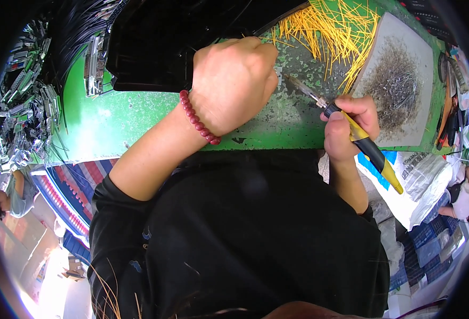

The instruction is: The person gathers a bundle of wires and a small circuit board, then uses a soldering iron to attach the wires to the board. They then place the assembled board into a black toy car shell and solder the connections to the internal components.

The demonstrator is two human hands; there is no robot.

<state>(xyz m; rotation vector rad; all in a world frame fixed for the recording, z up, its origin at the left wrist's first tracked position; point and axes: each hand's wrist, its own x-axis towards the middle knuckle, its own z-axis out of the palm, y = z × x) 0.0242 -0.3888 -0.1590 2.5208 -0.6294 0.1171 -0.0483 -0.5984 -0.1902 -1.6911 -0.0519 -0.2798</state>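
My right hand [351, 125] grips a soldering iron [370, 149] with a yellow and black handle. Its metal tip points up and left, toward the fingers of my left hand but apart from them. My left hand [234, 82], with a red bead bracelet [197, 119] at the wrist, is closed over the green worktable [155, 119]. The back of that hand faces up and hides its fingertips, so I cannot make out what they hold. Just beyond and left of it lies a large glossy black thing [152, 48].
Thin yellow wires [330, 29] lie loose at the far side. A grey board [365, 90] with a dark patch of solder scraps [399, 80] sits at the right. Piled small metal-and-clear parts [24, 101] and dark wires [77, 32] fill the left. Tools [450, 117] line the right edge.
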